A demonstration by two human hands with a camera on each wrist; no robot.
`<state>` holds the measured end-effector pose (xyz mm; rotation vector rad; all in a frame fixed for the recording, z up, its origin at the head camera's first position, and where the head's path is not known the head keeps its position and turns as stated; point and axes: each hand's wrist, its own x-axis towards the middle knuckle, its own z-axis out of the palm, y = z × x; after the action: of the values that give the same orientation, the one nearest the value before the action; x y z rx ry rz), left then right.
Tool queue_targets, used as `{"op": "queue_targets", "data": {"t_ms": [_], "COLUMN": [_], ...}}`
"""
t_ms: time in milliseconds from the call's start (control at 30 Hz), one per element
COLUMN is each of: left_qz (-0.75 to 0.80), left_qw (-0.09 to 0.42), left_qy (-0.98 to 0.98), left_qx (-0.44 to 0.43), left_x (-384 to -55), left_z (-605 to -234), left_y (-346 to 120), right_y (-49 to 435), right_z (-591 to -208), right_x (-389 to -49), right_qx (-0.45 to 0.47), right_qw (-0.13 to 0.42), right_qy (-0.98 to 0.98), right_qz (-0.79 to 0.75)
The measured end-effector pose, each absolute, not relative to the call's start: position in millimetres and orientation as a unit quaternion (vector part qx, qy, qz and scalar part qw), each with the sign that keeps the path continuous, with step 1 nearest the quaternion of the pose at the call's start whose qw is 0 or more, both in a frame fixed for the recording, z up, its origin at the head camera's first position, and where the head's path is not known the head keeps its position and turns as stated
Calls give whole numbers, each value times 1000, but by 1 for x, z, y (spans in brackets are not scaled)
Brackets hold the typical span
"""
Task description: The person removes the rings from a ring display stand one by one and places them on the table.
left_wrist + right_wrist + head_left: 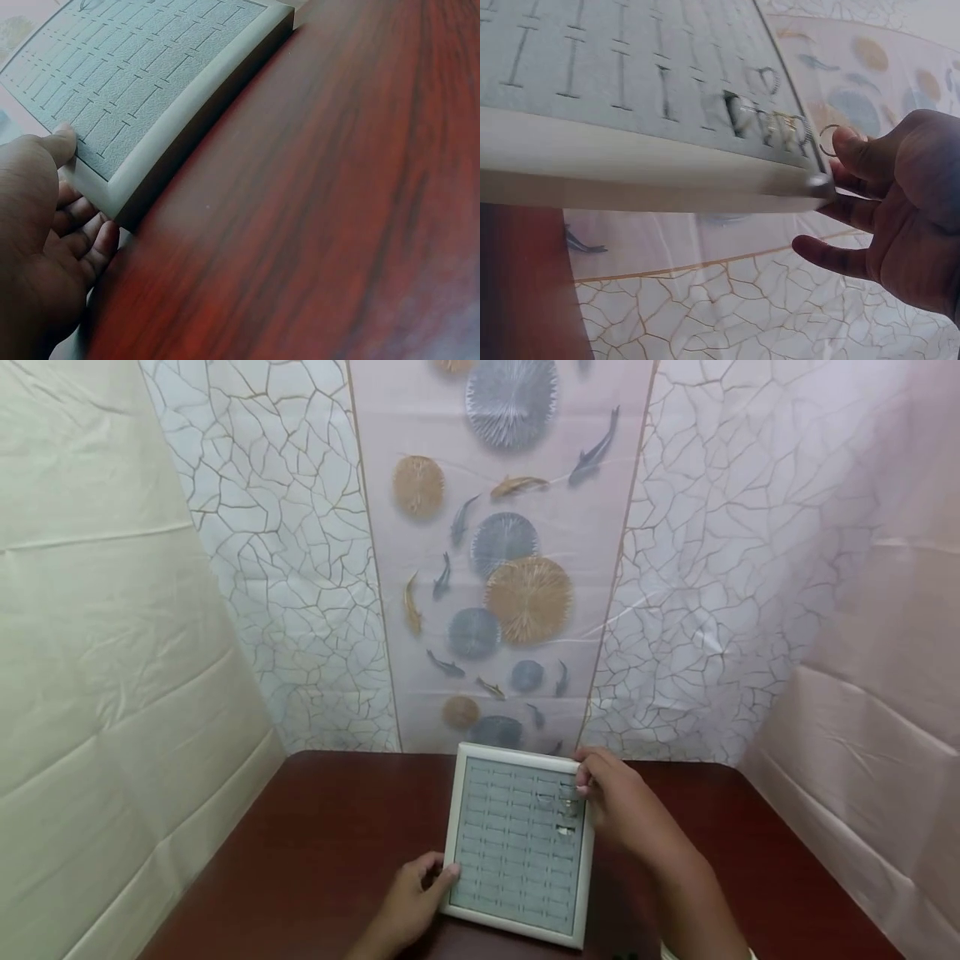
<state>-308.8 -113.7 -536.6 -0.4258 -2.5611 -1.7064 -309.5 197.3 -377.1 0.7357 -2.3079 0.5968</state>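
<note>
A ring display tray (517,843), pale-framed with a grey slotted pad, leans tilted over the table, its near edge low and its far end raised. My left hand (411,897) grips its lower left side, thumb over the frame (90,184) and fingers beneath. At the upper right corner is my right hand (618,797). Its thumb pinches a thin ring (826,142) that stands out beside the tray, while another finger reaches the corner. Several rings sit in the slots near that corner, among them a silver one (565,831) and a gold-toned one (786,127).
The dark red-brown table (322,827) lies under the tray. Behind it hangs a patterned cloth (495,693) with fish and round leaves. Cream cloth walls (97,652) close in the sides.
</note>
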Motion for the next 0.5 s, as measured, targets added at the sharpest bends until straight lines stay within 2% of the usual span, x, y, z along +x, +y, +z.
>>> {"op": "queue_targets", "data": {"t_ms": [133, 267, 400, 500], "left_qz": [-548, -544, -536, -532], "left_qw": [18, 27, 33, 39], "left_qy": [-826, -828, -832, -835], "left_qx": [-132, -134, -137, -137], "left_x": [-310, -311, -310, -309], "left_z": [-539, -538, -538, -539], "left_y": [-113, -113, -112, -111], "right_y": [204, 212, 219, 226], "right_z": [-370, -360, -353, -350], "right_x": [-303, -295, -288, -285], "right_qx": [267, 211, 155, 120], "right_qw": [324, 313, 279, 230], "right_qy": [-879, -900, -923, -939], "right_qz": [227, 219, 215, 224]}}
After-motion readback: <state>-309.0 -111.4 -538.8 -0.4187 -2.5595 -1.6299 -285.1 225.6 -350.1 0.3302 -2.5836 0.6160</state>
